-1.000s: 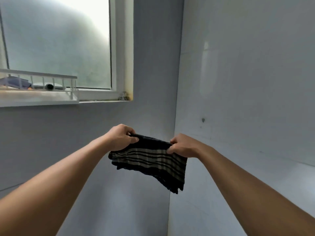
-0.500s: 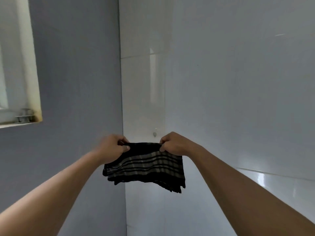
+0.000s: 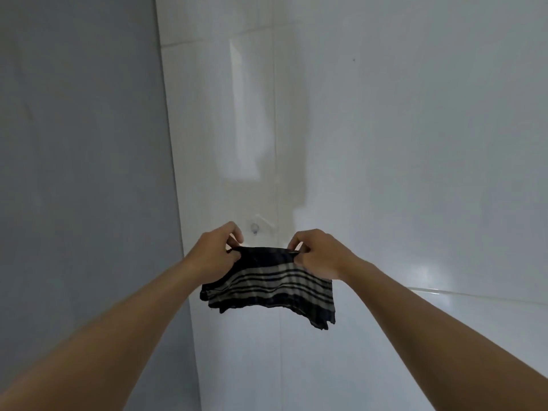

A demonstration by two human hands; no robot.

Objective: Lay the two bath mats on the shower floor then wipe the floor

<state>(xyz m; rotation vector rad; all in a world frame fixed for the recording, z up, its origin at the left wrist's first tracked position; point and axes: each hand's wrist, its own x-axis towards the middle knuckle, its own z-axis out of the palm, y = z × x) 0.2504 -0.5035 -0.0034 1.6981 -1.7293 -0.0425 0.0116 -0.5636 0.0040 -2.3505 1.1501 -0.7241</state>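
Currently, head view. The striped cloth is held up in the air in front of the wall corner, well above any floor, which is out of frame. Its long axis runs left to right. The top edge is near level and stretched between the two hands, the pale stripes run parallel to that edge, and the rest hangs down, with the lower right corner lowest.

The left grip pinches the top left corner between thumb and curled fingers. The right grip pinches the top right corner the same way. Both forearms reach forward.

A small wall fitting shows just above the top edge, between the hands. A grey wall stands left and white tiles right.

Versus 0.5 s ago, the window frame has left the view, the hold on the cloth is unchanged, and the fingers are raised a little more.
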